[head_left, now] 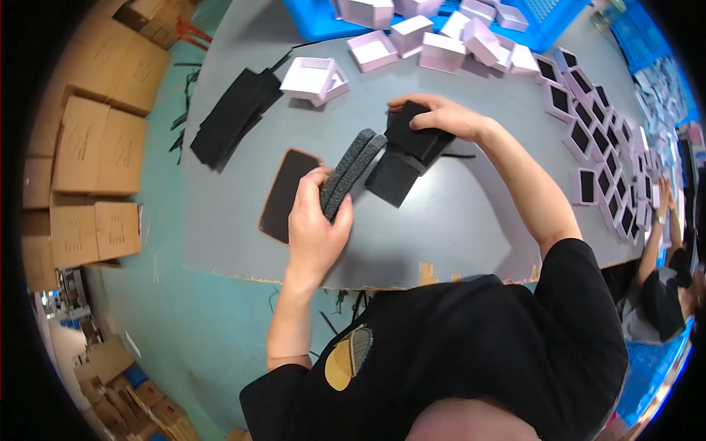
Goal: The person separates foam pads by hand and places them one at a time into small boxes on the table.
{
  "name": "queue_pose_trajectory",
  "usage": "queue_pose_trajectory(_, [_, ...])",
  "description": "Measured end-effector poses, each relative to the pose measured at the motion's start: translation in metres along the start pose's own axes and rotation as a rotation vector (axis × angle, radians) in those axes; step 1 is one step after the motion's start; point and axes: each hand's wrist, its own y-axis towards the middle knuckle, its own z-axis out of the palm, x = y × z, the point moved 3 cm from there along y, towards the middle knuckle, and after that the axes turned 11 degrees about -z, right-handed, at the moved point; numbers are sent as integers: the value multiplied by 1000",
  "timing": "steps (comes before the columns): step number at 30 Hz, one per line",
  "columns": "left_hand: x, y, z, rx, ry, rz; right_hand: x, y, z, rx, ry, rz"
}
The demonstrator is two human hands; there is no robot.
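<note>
Foam strips (353, 173), 2 and dark grey, near the middle of the frame, clamped side by side in left hand (315, 213). Just right of centre, right hand (445, 117) clamped on black foam blocks (418, 151), thumb on top. Crowding the left hand, partly behind it: dark slab with orange rim (283, 195). Upper left, pile of black strips (234, 121); beside it, white boxes (307, 90). Across the top, pale boxes (443, 53) before and in blue crate (316, 31). Far right, dark-filled boxes (577, 140), another person (654, 305). Left edge, stacked cartons (95, 151).
</note>
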Motion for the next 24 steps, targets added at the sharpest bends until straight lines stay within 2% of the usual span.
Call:
queue_pose_trajectory(2, [-5, -1, 30, -138, 81, 178, -23, -46, -8, -154, 255, 23])
queue_pose_trajectory(4, [-29, -5, 54, -48, 86, 218, -23, -94, 1, -318, 468, 59])
queue_pose_trajectory(6, [-43, -20, 83, 64, 155, 297, -29, -130, 10, -488, 430, 91])
queue_pose_trajectory(7, [-47, -30, 100, 203, 122, 245, -34, -145, 15, -560, 388, 86])
queue_pose_trajectory(9, [-55, -49, 123, 228, 321, 322, -37, -164, 22, -677, 402, 52])
queue_pose_trajectory(11, [-56, -54, 137, 213, 362, 313, -37, -178, 24, -710, 377, 117])
queue_pose_trajectory(14, [-63, -51, 143, 263, 373, 281, -29, -189, 14, -584, 84, 148])
queue_pose_trajectory(17, [-59, -43, 134, 320, 351, 307, -30, -199, -5, -537, 112, 193])
queue_pose_trajectory(20, [-55, -35, 128, 345, 286, 221, -45, -213, -30, -586, 536, 179])
queue_pose_trajectory(23, [-62, -32, 138, 204, 473, 418, -55, -230, -43, -592, 763, 116])
queue_pose_trajectory(24, [-64, -31, 147, 241, 477, 379, -59, -235, -46, -606, 813, 94])
